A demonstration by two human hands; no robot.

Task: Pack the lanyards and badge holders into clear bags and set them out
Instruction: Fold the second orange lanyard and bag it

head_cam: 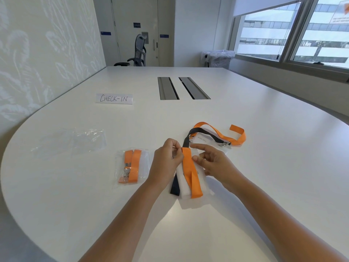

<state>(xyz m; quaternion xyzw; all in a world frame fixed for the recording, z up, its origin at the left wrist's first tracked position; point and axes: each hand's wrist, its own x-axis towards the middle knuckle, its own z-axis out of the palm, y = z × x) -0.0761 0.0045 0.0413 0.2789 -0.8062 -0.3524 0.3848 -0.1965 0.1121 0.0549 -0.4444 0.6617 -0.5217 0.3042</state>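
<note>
Midway through folding, the left hand (167, 159) pinches the orange ribbon lanyard (190, 173) while the loose-fingered right hand (211, 163) steadies its white badge holder (186, 188); bagging likely follows.

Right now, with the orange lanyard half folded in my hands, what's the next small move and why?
Probably keep folding the orange lanyard: your left hand pinches its top fold, but a long tail trails loose beyond the right hand. The packed bag shows a fully folded one, and empty clear bags wait at left.

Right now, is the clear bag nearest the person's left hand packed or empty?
Packed: the clear bag lies flat on the table with a folded orange lanyard visible inside.
</note>
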